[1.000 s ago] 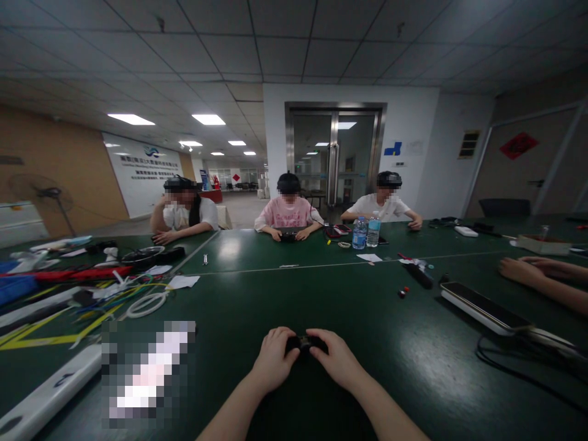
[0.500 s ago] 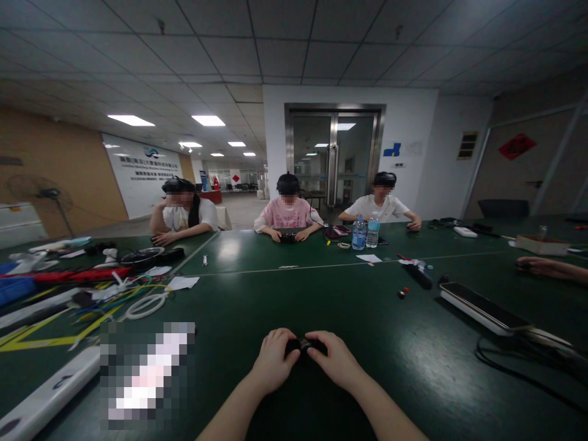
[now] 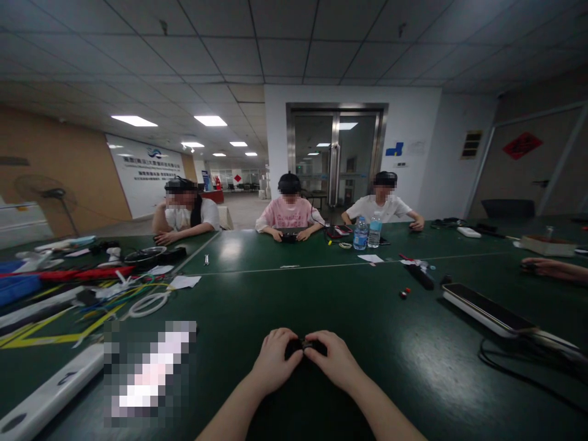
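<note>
My left hand [image 3: 274, 360] and my right hand [image 3: 339, 361] meet low in the middle of the head view, close over the green tabletop. Between them they grip a small black object [image 3: 294, 349] from its two sides. Fingers curl round its far side while both thumbs press on the near side, the tips almost touching. Most of the object is covered, so its kind cannot be made out. A pixelated bright slab [image 3: 151, 370] lies on the table to the left of my left hand.
At left lie a white power strip [image 3: 59, 386], coiled white cable [image 3: 149, 304] and mixed wires. A phone on a white block [image 3: 487, 311] and black cables are at right. Two water bottles [image 3: 361, 234] stand farther off. Three people sit opposite; another person's hand [image 3: 542, 267] reaches in at right.
My right thumb has moved inward, nearer to my left thumb over the black object. Both hands keep their place and hold. The view has turned very slightly left.
</note>
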`<state>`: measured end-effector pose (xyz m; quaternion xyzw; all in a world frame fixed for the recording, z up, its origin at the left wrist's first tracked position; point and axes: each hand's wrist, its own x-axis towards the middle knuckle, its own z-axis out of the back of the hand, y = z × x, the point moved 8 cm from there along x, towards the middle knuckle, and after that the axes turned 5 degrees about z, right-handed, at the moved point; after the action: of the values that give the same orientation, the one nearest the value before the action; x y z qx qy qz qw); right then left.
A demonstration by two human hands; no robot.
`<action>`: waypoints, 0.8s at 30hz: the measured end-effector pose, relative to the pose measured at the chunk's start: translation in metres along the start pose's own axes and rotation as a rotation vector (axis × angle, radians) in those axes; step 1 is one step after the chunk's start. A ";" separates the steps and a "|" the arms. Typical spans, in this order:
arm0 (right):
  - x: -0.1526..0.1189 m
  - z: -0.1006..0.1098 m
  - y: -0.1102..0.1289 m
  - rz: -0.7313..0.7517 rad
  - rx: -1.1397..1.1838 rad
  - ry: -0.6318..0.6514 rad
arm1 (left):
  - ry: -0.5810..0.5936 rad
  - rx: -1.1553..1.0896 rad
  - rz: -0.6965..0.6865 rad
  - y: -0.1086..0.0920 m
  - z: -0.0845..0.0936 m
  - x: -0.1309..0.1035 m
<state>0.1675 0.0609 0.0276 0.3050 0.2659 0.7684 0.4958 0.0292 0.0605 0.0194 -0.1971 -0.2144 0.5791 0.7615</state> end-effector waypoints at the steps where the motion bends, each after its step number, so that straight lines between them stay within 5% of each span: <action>1: 0.000 0.000 0.000 -0.004 0.000 0.000 | 0.003 0.003 0.001 0.000 0.000 0.000; 24: 0.000 0.000 0.002 -0.012 -0.020 0.006 | 0.009 0.000 0.017 -0.007 0.005 -0.001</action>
<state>0.1661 0.0606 0.0287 0.2960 0.2615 0.7690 0.5026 0.0319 0.0578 0.0268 -0.2015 -0.2093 0.5845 0.7576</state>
